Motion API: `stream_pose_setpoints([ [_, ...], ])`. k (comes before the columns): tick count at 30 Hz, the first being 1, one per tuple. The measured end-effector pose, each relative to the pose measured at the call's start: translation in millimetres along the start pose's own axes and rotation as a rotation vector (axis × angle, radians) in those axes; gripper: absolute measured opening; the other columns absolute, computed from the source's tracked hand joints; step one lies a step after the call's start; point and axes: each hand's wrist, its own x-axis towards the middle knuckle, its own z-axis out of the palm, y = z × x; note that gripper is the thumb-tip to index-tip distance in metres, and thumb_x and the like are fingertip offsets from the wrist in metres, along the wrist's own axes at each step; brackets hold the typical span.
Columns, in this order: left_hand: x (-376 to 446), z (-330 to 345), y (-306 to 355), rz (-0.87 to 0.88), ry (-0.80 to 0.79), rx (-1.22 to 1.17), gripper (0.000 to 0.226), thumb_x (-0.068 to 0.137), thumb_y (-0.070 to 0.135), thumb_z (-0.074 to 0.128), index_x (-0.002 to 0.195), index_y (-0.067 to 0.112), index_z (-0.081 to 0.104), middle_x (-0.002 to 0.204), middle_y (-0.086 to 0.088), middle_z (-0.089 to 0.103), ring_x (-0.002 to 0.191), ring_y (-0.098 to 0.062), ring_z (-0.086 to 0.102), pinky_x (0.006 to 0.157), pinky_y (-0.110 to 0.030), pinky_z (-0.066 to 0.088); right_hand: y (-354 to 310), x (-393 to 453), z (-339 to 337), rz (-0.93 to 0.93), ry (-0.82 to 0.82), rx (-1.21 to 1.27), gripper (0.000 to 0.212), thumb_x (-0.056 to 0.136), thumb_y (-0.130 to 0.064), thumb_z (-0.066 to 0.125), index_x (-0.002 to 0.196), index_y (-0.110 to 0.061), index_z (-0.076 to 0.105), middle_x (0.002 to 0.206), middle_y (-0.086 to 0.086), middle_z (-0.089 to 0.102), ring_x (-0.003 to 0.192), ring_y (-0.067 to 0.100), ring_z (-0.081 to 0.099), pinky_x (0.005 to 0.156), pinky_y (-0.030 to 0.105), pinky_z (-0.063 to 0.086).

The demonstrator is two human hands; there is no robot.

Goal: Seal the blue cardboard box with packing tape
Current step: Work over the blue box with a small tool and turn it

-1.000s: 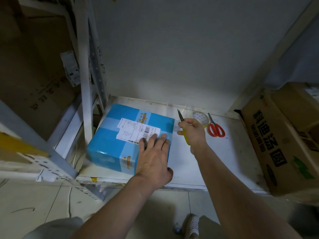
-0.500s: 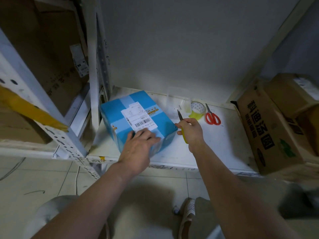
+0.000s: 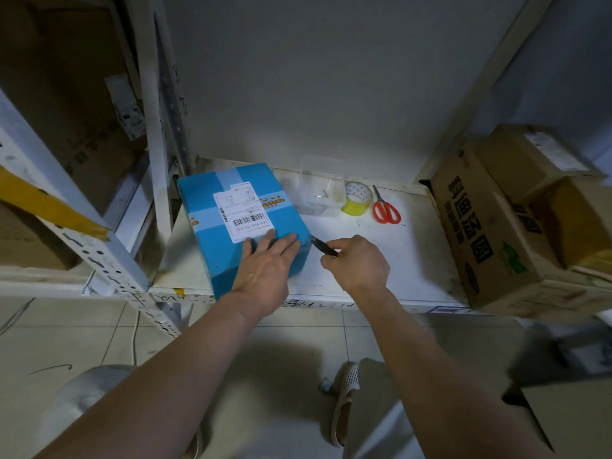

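a person's left hand point(image 3: 265, 273) lies flat on the top of a blue box point(image 3: 243, 226), fingers straight and spread near its right edge, just below a white shipping label point(image 3: 241, 210) printed with a barcode. the box, a smooth cardboard cuboid crossed by paler glossy tape bands, sits at the left end of a scuffed white shelf point(image 3: 414, 260), turned at a slight angle. the right hand point(image 3: 359, 263) curls around a slim knife point(image 3: 323, 245) (dark tip, a glimpse of yellow at the handle), its point meeting the box's right top corner. farther back on the shelf stand a clear plastic tub point(image 3: 319, 187), a tape roll point(image 3: 357, 197) with a yellowish sheen resting upright beside it, and red-handled scissors point(image 3: 384, 208) lying flat just right of the roll. a brown corrugated carton point(image 3: 480, 233) with black printed characters leans at the shelf's right end. pale floor tiles point(image 3: 82, 332) spread below.
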Motion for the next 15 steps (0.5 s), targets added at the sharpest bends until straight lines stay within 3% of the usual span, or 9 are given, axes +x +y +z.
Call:
stream_pose_setpoints([
  [15, 1.6, -1.0, 1.2, 0.000, 0.055, -0.012, 0.069, 0.086, 0.011, 0.053, 0.147, 0.026, 0.025, 0.154, 0.013, 0.021, 0.139, -0.019, 0.015, 0.114, -0.044, 0.015, -8.8, -5.0, 9.4, -0.055, 0.068, -0.113, 0.033, 0.091, -0.039, 0.055, 0.122, -0.030, 0.061, 0.114, -0.002, 0.056, 0.096, 0.019, 0.059, 0.072, 0.026, 0.042],
])
